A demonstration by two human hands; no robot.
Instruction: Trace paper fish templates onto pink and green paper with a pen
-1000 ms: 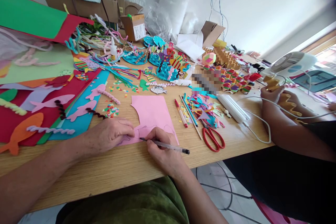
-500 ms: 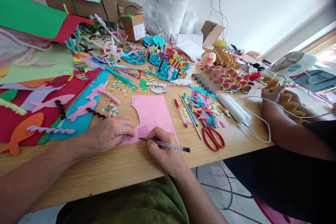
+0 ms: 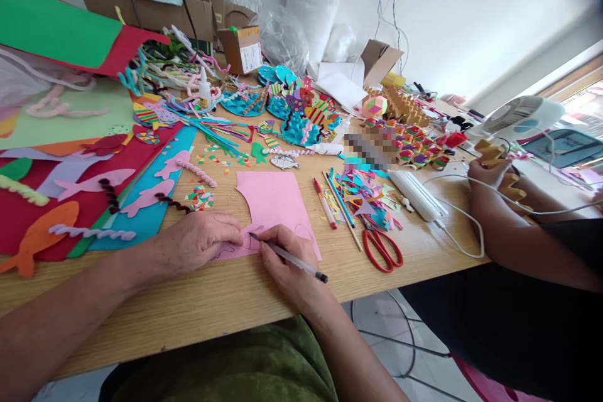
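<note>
A pink sheet of paper (image 3: 271,198) lies near the table's front edge, with fish-like outlines drawn in dark ink along its lower part. My right hand (image 3: 289,264) grips a clear-barrelled pen (image 3: 301,264), its tip touching the paper between the hands. My left hand (image 3: 202,239) rests on the sheet's lower left, fingers stretched out and covering part of the drawing. Left of it are pink paper fish (image 3: 146,199) with pipe cleaners, and an orange paper fish (image 3: 44,235).
Red-handled scissors (image 3: 382,251), a red pen (image 3: 325,203) and paper scraps (image 3: 360,195) lie to the right, beside a white power strip (image 3: 417,195). A co-worker's hands (image 3: 490,176) hold a zigzag tan piece. Coloured sheets (image 3: 164,220) are stacked left; boxes and craft pieces stand behind.
The pen tip has moved slightly up on the paper, and the pen's back end has swung down and left. My left hand stays in place. The co-worker's hands have shifted slightly.
</note>
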